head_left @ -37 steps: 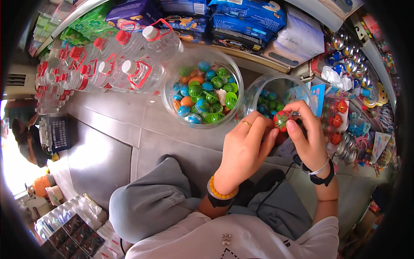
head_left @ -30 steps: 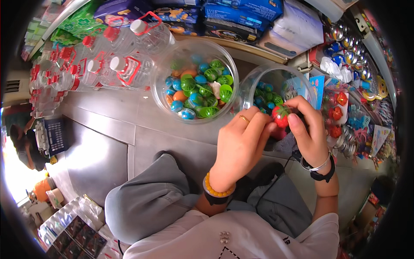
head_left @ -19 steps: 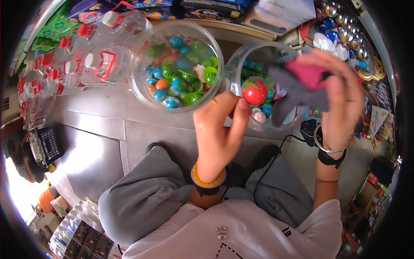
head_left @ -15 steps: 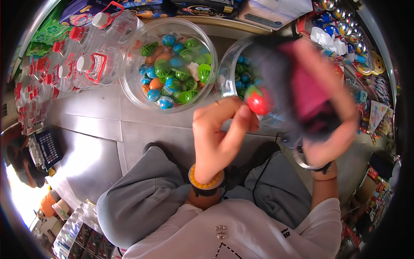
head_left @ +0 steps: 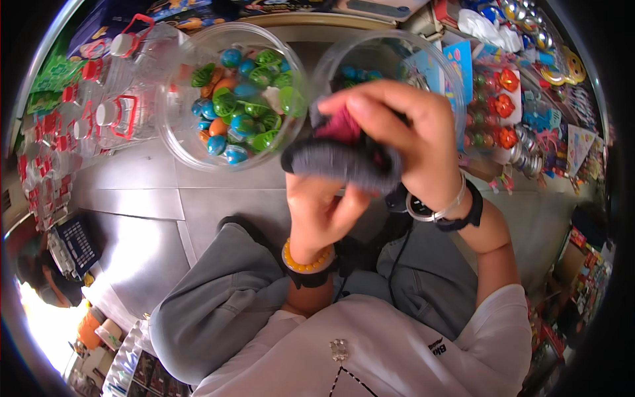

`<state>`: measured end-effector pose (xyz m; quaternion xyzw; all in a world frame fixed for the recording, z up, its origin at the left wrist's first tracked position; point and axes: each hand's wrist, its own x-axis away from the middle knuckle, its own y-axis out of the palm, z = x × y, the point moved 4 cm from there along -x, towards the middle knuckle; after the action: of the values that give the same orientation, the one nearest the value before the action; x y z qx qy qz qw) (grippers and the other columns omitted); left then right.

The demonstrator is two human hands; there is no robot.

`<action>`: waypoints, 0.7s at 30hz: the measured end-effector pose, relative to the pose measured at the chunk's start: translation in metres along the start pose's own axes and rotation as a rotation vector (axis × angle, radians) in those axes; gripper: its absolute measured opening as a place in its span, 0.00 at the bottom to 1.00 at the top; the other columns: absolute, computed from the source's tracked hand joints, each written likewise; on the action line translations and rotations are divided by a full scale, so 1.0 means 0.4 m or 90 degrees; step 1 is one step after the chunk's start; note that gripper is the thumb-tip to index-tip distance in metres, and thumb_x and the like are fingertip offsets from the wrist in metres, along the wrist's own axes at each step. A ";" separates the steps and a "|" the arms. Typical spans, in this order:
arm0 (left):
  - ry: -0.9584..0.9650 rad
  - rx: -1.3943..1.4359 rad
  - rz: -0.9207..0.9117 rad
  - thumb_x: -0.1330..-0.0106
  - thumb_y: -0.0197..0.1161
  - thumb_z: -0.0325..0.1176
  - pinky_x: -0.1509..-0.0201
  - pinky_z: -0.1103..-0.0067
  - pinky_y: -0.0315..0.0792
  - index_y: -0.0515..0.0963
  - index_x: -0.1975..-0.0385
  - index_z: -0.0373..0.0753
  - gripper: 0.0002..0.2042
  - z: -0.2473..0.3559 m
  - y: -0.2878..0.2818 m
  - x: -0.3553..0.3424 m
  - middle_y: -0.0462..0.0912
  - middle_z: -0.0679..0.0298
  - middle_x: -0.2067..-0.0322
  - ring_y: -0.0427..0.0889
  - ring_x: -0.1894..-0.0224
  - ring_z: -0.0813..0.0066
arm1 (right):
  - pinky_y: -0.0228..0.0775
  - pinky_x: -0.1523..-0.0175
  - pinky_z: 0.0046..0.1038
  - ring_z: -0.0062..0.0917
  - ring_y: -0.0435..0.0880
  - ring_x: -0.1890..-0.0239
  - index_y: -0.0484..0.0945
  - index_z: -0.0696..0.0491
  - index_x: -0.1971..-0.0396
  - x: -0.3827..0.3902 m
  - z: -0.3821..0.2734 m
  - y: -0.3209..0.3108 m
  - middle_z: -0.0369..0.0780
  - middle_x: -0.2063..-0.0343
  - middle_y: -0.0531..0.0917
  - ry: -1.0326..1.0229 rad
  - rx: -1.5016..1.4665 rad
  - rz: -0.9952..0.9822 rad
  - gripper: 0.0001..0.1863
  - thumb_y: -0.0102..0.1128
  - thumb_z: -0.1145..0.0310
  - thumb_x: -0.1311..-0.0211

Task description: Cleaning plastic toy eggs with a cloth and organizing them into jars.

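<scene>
In front of me my right hand (head_left: pixel 423 132) grips a soft, dark grey and pink cloth (head_left: pixel 344 162), bunched under the thumb and fingers. My left hand (head_left: pixel 321 208) is curled beneath the cloth, its fingertips covered by it. The red ball it pinched a moment earlier is out of sight behind the fabric. Beyond the left hand stands a round clear tub (head_left: pixel 169 142) holding blue, green and orange balls (head_left: pixel 245 126). A second clear tub (head_left: pixel 456 86) sits partly behind my right hand, with some blue and green balls (head_left: pixel 360 73) showing inside.
Clear plastic jugs (head_left: pixel 119 116) with red handles crowd the left side. Packaged toys with red tops (head_left: pixel 506 106) and other small goods line the right. Boxes (head_left: pixel 377 8) stand along the far edge. My crossed legs (head_left: pixel 218 298) are on the grey tiled floor (head_left: pixel 132 178).
My right hand has brought the cloth left and down over my left hand's fingers. The red ball with a green top, pinched in the left hand before, is now covered. The view has shifted slightly.
</scene>
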<state>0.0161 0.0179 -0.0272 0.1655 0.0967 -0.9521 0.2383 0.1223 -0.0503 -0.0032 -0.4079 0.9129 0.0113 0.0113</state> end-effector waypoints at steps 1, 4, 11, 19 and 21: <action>-0.036 0.002 -0.035 0.50 0.57 0.26 0.77 0.80 0.67 0.74 0.84 0.34 0.05 -0.004 -0.003 -0.015 0.76 0.61 0.84 0.75 0.82 0.69 | 0.68 0.73 0.17 0.18 0.77 0.79 0.77 0.62 0.70 -0.006 0.013 -0.002 0.41 0.79 0.80 0.060 -0.096 0.004 0.15 0.49 0.63 0.40; -0.021 0.288 0.073 0.41 0.49 0.29 0.78 0.82 0.66 0.70 0.85 0.30 0.13 -0.008 -0.001 -0.025 0.74 0.58 0.86 0.74 0.83 0.74 | 0.72 0.72 0.22 0.21 0.79 0.73 0.71 0.59 0.59 -0.025 0.026 -0.022 0.39 0.72 0.79 0.246 -0.500 -0.037 0.19 0.43 0.59 0.38; -0.072 0.361 0.119 0.38 0.45 0.27 0.76 0.82 0.67 0.70 0.79 0.28 0.11 -0.033 -0.012 -0.034 0.74 0.57 0.82 0.73 0.81 0.74 | 0.66 0.57 0.20 0.20 0.75 0.64 0.70 0.61 0.56 -0.027 -0.026 -0.103 0.40 0.65 0.76 0.059 -0.039 0.053 0.26 0.39 0.52 0.37; 0.072 -0.086 -0.006 0.50 0.55 0.16 0.76 0.78 0.66 0.70 0.76 0.29 0.03 0.025 -0.018 -0.063 0.71 0.56 0.78 0.70 0.80 0.62 | 0.62 0.59 0.22 0.25 0.73 0.65 0.74 0.60 0.62 0.014 -0.057 -0.055 0.40 0.69 0.75 -0.157 0.240 -0.175 0.25 0.71 0.67 0.64; 0.103 -0.109 0.015 0.52 0.57 0.17 0.77 0.78 0.66 0.71 0.77 0.30 0.04 0.033 -0.019 -0.067 0.71 0.57 0.78 0.71 0.80 0.63 | 0.62 0.61 0.22 0.25 0.72 0.67 0.75 0.60 0.66 0.015 -0.065 -0.057 0.41 0.69 0.75 -0.234 0.241 -0.167 0.21 0.70 0.70 0.63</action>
<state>0.0311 0.0321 -0.0045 0.2219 0.1948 -0.9210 0.2541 0.1351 -0.0708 0.0222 -0.5044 0.8208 -0.0868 0.2535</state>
